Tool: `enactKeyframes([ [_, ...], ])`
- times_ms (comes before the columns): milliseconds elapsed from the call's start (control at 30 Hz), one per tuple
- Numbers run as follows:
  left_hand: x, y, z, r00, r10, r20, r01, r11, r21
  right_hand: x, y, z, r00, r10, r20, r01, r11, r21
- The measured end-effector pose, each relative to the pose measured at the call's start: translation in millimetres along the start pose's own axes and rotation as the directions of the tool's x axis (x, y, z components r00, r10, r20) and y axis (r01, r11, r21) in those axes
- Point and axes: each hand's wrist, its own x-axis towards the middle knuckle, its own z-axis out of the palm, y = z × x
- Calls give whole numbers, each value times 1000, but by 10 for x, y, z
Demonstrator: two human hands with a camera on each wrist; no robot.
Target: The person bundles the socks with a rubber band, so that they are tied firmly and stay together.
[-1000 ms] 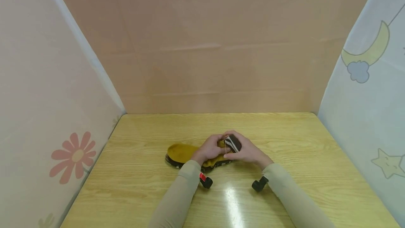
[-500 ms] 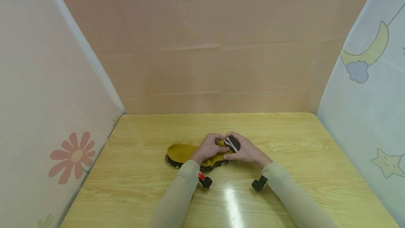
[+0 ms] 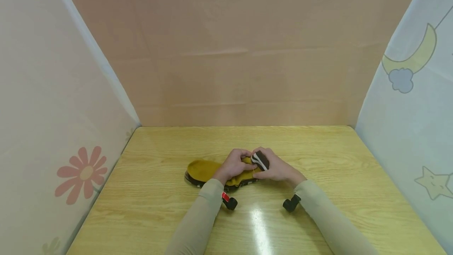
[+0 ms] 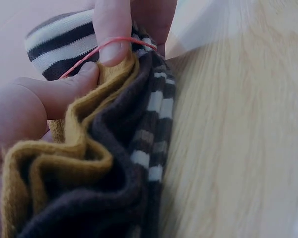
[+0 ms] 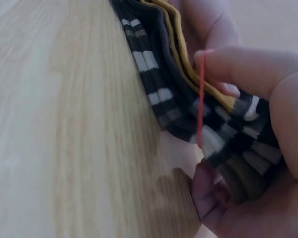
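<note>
A bundle of socks lies on the table, with a mustard sock (image 3: 203,171) on top and dark socks with white and grey stripes (image 5: 151,74) beneath. My left hand (image 3: 233,165) pinches the bundle near its right end, thumb and finger on the mustard fabric (image 4: 79,121). Around the striped end (image 3: 262,160) curls my right hand (image 3: 279,168). A thin red rubber band (image 5: 201,99) runs across the bundle near that end, stretched from the right thumb in the right wrist view. The far side of the band is hidden.
The wooden table (image 3: 141,207) ends at a plain brown backdrop (image 3: 226,70). Patterned cloth walls stand at left (image 3: 42,89) and right (image 3: 400,129). Small black wrist cameras sit at the left cuff (image 3: 231,204) and right cuff (image 3: 291,204).
My right hand shifts very slightly, and the red band across the bundle sits a little differently. The left hand and the socks stay nearly still.
</note>
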Motion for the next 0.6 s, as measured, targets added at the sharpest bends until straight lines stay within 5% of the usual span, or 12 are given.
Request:
enactKeyframes([
  [600, -22, -14, -7, 1000, 9, -2, -9, 1000, -21, -39, 12, -48, 1000, 1, 23, -2, 999, 37],
])
